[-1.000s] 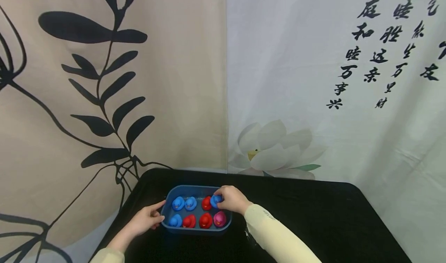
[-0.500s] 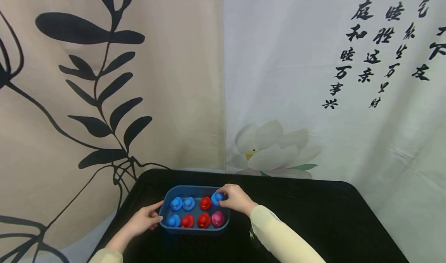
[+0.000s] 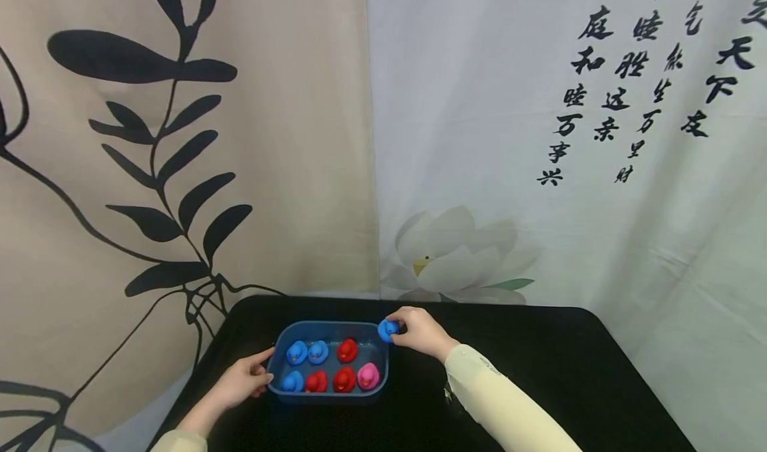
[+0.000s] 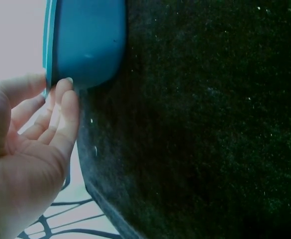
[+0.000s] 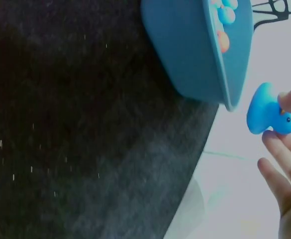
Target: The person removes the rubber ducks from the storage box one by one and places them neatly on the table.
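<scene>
My right hand (image 3: 422, 332) pinches a blue rubber duck (image 3: 385, 331) between thumb and fingers, just past the back right corner of a blue plastic basin (image 3: 331, 344). In the right wrist view this held duck (image 5: 262, 112) is off the basin's end, apart from the rim. At the basin's left end my left hand (image 3: 240, 380) holds the edge. The left wrist view has its thumb and fingertips on the rim of the basin (image 4: 93, 45). Inside lie several ducks: blue ones (image 3: 296, 353), red ones (image 3: 347, 351) and a pink one (image 3: 368, 376).
A black-covered table (image 3: 509, 372) bears the basin and stretches to the right. Behind it hangs a curtain (image 3: 299, 139) printed with dark leaves, a lotus and characters.
My right hand has lifted the blue duck from beside the back red duck and carried it right, over the basin's rim. The left hand stays at the basin's edge; the head view has shifted slightly.
</scene>
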Demonstrator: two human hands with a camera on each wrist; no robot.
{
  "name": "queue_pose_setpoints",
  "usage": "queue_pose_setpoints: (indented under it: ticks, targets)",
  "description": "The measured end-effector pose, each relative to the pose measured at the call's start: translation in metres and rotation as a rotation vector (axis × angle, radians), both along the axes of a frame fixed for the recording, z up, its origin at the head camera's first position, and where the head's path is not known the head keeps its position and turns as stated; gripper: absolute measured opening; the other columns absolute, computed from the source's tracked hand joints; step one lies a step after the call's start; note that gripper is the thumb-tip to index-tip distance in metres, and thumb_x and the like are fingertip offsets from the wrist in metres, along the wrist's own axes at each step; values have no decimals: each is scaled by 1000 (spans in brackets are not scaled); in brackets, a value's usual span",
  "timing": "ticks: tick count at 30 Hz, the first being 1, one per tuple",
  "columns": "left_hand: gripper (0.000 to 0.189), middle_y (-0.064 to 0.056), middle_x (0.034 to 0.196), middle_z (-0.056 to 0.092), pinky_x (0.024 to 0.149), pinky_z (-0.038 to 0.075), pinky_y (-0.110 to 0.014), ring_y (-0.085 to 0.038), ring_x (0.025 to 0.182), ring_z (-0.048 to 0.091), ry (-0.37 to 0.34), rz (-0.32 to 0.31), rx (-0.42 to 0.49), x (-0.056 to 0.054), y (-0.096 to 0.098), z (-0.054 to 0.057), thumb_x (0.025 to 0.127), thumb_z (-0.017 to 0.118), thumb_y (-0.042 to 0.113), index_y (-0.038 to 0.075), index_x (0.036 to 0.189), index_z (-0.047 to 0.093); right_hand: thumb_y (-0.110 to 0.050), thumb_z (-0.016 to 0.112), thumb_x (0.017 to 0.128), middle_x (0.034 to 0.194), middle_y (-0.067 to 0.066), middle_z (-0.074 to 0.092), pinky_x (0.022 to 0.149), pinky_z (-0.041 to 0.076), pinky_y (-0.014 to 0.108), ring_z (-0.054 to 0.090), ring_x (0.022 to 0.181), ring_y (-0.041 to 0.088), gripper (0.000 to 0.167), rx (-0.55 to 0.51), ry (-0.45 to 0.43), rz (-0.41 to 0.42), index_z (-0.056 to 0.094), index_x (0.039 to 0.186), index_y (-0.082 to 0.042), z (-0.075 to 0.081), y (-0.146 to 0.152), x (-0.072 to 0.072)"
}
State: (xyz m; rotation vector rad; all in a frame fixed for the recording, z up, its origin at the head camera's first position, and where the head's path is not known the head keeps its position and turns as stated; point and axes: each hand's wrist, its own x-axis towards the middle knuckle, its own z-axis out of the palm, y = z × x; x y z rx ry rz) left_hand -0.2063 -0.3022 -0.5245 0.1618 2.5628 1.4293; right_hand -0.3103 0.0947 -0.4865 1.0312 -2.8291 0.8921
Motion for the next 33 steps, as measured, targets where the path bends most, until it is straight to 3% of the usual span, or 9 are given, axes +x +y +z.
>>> queue_pose_setpoints:
  ticks: [10,22,33]
  targets:
    - [62,-7,76,58,59,52,-33,-28,69,61,13,32,-36,0,4,-2,89,62,8,-13,141,35,-19,74,84,101,-1,64,79,52,31,59,88,11,35,-27,73,-49,68,116,-7,7,33,-1]
    - [62,-9,79,58,62,53,-35,-26,71,62,-14,79,-35,0,7,0,89,61,8,-11,142,34,-16,75,84,103,0,64,79,53,33,61,90,15,34,-106,43,-101,68,116,-6,12,64,4]
    - [62,-9,78,58,61,53,-34,-25,71,61,-8,61,-11,2,8,-2,90,59,7,-13,142,31,-17,75,84,103,0,64,79,54,34,60,90,14,32,-179,6,-200,69,113,-6,-4,99,15]
